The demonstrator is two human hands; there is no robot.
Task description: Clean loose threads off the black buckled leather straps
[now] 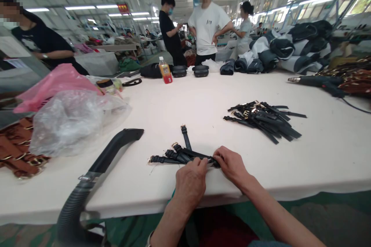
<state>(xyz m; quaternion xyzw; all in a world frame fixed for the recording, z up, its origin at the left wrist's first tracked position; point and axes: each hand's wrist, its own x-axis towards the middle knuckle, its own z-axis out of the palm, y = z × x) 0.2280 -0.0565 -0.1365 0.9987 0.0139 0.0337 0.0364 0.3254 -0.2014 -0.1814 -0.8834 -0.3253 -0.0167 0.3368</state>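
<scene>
Near the table's front edge, my left hand is closed, with a small shiny piece showing at its fingertips; its kind I cannot make out. My right hand pinches the end of a black buckled strap just beside it. Several more black straps with gold buckles fan out to the left, partly under my left hand. One strap points away from me. Farther right lies a larger pile of black straps, apart from both hands.
A black ribbed suction hose rises over the left front edge. Clear plastic bags and brown straps lie left. A bottle stands at the back; a heat gun lies right. People stand beyond the table.
</scene>
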